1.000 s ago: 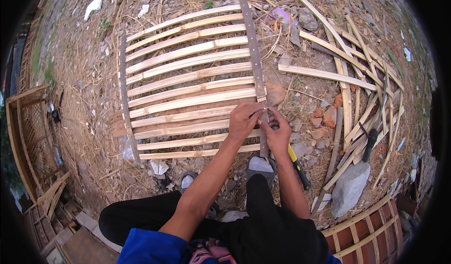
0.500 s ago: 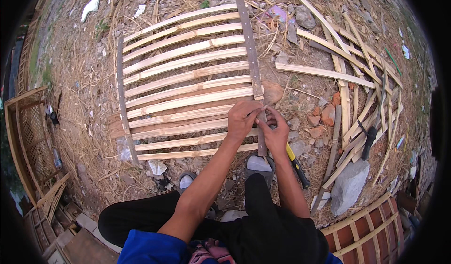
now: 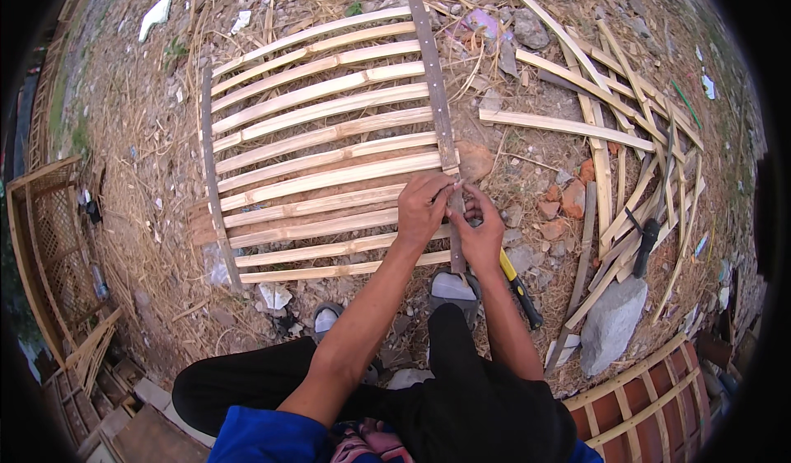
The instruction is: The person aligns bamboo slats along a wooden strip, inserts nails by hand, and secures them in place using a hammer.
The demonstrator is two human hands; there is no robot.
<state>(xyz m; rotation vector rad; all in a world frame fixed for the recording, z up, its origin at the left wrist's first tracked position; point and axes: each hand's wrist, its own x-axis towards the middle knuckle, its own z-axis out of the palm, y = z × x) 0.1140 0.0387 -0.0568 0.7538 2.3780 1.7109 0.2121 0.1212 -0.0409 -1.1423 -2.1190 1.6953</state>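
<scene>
No box or bucket sits near me; the only thing that holds anything is the slatted panel (image 3: 321,146) lying flat on the dirt, its pale bamboo slats (image 3: 329,175) running side by side between two dark crosspieces. My left hand (image 3: 423,210) is curled down over the right crosspiece (image 3: 435,92) where the lower slats meet it, fingers bent and pressing, and my right hand (image 3: 482,231) is closed just beside it on the same strip, thumbs nearly touching. Whether something small is pinched between my fingers I cannot tell.

The panel's right edge ends at that crosspiece; just past it lie a reddish stone (image 3: 475,160) and broken brick bits (image 3: 573,198). A hammer with a yellow and black handle (image 3: 517,283) lies near my right forearm. Farther right, loose bamboo strips (image 3: 610,158) lie in a heap, with a grey rock (image 3: 611,323) below them. Left of the panel is bare, straw-littered ground, then a wooden lattice frame (image 3: 49,249) well apart.

The slats are split, pale yellow, uneven in width, slightly bowed, with gaps between them.
</scene>
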